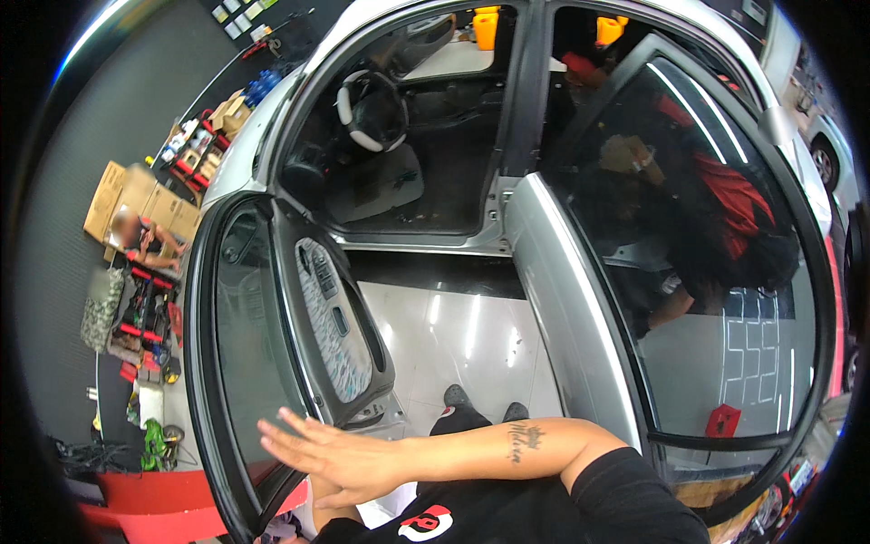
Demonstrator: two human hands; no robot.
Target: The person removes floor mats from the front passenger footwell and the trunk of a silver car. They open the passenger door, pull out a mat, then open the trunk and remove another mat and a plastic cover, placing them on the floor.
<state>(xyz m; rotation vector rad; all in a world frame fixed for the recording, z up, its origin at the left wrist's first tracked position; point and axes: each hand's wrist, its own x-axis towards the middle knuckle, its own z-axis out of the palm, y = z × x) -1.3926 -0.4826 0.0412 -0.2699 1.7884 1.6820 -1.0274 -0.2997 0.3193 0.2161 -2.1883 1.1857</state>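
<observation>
My right hand point(340, 456) reaches across my body to the left, its fingers stretched out and apart, beside the rear edge of the open front door point(294, 308). I cannot tell whether it touches the door frame. Nothing shows in it. A piece of my left arm point(322, 514) appears beneath the right hand; the left hand's fingers are hidden. The front door has a dark trim panel point(333, 317) with a patterned fabric inlay and a row of switches. On my right, the silver rear door point(580, 299) also stands open, with its tinted window point(707, 245) raised.
The silver car's cabin has a grey-and-black steering wheel point(373, 111). Through the rear window, a person point(716, 208) in black and red bends over. Another person point(149, 240) sits by cardboard boxes point(136, 195) at left. Glossy tiles point(453, 335) lie between the doors.
</observation>
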